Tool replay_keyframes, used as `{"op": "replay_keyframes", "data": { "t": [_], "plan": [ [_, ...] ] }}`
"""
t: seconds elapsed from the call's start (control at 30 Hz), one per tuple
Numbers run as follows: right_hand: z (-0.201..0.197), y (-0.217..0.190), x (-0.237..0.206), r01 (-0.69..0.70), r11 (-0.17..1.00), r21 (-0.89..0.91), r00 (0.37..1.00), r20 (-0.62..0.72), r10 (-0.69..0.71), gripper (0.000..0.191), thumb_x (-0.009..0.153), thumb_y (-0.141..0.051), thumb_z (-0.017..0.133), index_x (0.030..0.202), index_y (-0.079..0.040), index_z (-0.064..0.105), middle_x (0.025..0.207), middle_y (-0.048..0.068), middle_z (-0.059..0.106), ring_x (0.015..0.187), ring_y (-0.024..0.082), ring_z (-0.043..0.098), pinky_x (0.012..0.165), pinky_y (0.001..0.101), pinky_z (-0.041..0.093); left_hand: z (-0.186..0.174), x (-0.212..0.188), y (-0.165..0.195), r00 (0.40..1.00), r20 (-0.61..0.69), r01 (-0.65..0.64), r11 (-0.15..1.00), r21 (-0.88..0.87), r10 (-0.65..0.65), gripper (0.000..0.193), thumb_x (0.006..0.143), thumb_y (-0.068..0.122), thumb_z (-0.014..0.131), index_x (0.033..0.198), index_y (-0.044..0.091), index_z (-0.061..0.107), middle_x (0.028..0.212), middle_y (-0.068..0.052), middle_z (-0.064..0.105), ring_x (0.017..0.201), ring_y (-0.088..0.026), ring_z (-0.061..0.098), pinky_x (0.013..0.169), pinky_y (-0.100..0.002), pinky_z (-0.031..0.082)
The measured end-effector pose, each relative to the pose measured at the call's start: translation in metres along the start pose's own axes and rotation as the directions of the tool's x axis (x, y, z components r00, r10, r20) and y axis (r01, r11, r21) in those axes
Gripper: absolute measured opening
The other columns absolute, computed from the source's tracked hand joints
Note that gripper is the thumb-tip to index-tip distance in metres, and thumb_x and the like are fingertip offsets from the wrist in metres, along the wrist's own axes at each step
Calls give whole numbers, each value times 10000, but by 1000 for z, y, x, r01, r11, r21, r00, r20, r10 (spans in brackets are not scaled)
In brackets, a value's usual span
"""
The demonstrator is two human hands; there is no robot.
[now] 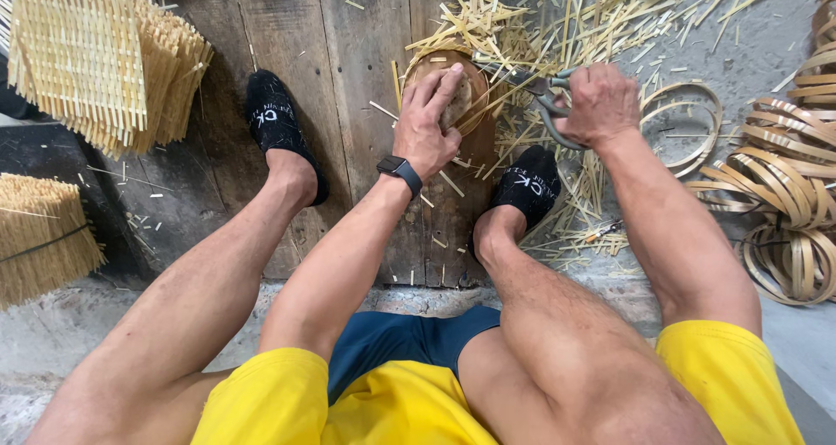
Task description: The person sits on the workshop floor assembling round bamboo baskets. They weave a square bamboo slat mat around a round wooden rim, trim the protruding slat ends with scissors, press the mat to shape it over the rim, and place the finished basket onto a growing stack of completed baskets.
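Left hand presses flat, fingers spread, on a small round woven basket lying on the wooden board between the feet. Right hand is clenched tight around grey shears just beside it. Farther out, bamboo strips lie scattered; coiled hoops sit to the right.

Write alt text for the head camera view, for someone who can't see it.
Seated person's left hand presses a round woven bamboo piece onto a wooden board, while the right hand works grey shears at its edge. Bamboo strips, coiled hoops and woven mats surround them.
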State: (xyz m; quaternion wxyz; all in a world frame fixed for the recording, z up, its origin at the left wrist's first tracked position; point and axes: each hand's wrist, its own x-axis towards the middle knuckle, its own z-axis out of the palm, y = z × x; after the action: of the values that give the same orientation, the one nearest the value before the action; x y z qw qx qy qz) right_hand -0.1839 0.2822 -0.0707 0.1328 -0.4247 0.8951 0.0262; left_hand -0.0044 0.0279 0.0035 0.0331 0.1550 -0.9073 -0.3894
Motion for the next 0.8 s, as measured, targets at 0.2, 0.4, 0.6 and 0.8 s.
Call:
{"op": "replay_keyframes", "data": {
  "t": [0.2, 0.4, 0.6, 0.8],
  "plan": [
    [9, -21, 13, 33, 999, -25, 994, -99, -35, 409, 854, -463, 676, 832, -62, 599, 763, 70, 542, 674, 182, 509, 579, 323, 477, -6, 5, -6, 988, 101, -116, 993, -27, 118, 905, 675, -90, 647, 1514, 215, 492, 1428, -63, 556, 1308, -357, 503, 1188, -449, 436],
    [5, -4, 7, -3, 1000, -9, 1000, 30, 3, 323, 942, -390, 628, 924, -67, 616, 836, 75, 559, 751, 181, 523, 635, 326, 475, 1, 6, -11, 991, 112, -74, 997, 16, 72, 874, 629, -110, 654, 1427, 241, 589, 1352, -67, 567, 1282, -363, 469, 1156, -458, 436],
    [6, -14, 13, 59, 998, -21, 978, -201, -62, 278, 817, -345, 684, 844, -77, 615, 765, 61, 544, 697, 191, 523, 610, 329, 476, -2, 18, -16, 952, 285, -131, 991, 40, 115, 853, 706, -167, 625, 1419, 299, 673, 1422, -16, 572, 1357, -332, 461, 1240, -430, 439],
    [-4, 6, 4, 39, 999, -9, 999, -35, -40, 325, 909, -379, 704, 925, -61, 638, 840, 74, 569, 761, 183, 549, 659, 328, 481, 7, 6, -2, 999, -26, -20, 1000, -13, 19, 522, 635, 46, 872, 1102, 264, 792, 1433, -190, 401, 1342, -444, 355, 1148, -541, 364]
  ]
}}
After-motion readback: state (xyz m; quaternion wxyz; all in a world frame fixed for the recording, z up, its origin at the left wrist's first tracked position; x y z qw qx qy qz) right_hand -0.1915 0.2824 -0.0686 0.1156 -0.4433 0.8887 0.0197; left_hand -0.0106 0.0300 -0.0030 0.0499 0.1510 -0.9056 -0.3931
